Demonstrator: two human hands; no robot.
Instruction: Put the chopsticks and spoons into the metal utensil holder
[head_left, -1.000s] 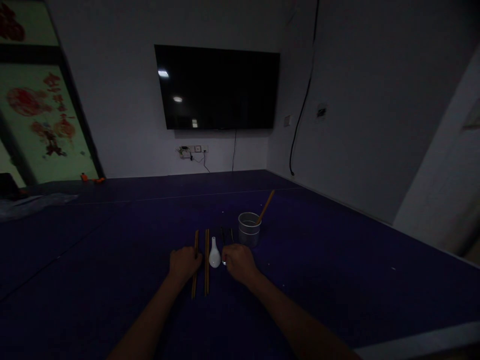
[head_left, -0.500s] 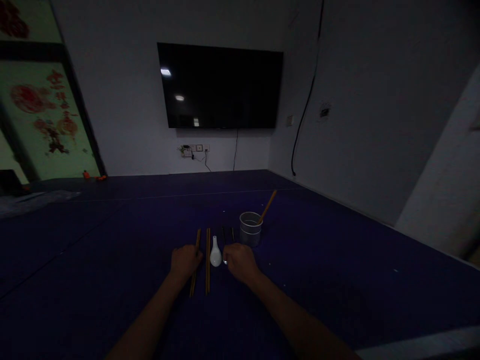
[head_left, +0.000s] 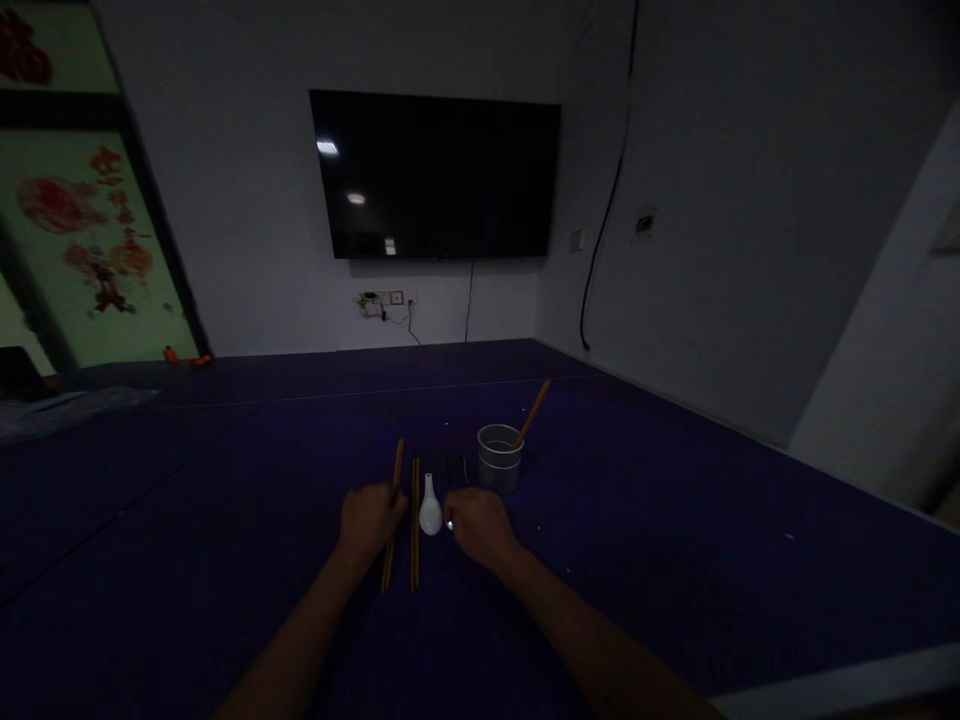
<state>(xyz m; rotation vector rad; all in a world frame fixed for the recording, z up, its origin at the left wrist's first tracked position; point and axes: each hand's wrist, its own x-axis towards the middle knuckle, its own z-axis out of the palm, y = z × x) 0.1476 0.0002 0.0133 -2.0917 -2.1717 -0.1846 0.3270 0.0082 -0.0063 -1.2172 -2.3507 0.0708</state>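
Note:
My left hand (head_left: 372,518) is closed around a pair of wooden chopsticks (head_left: 399,460), their far ends raised a little. Just right of it lies a second pair of chopsticks (head_left: 415,540), side by side. Between my hands rests a white soup spoon (head_left: 430,515), handle pointing away. My right hand (head_left: 480,520) is curled over two slim dark-handled utensils (head_left: 463,468); a shiny metal end shows at its fingertips, and what its fingers hold is hidden. Behind that hand stands a metal cup (head_left: 499,470) with a wooden stick (head_left: 534,412) leaning in it.
Everything lies on a dark blue floor-like surface (head_left: 300,480). A television (head_left: 442,175) hangs on the far wall, with sockets and cables (head_left: 390,300) below. Clear plastic sheeting (head_left: 90,405) lies at the left. A black cable (head_left: 604,230) runs down the right wall.
The far ends of the chopsticks in my left hand have risen slightly. My right hand stays almost in place. The view has shifted a little.

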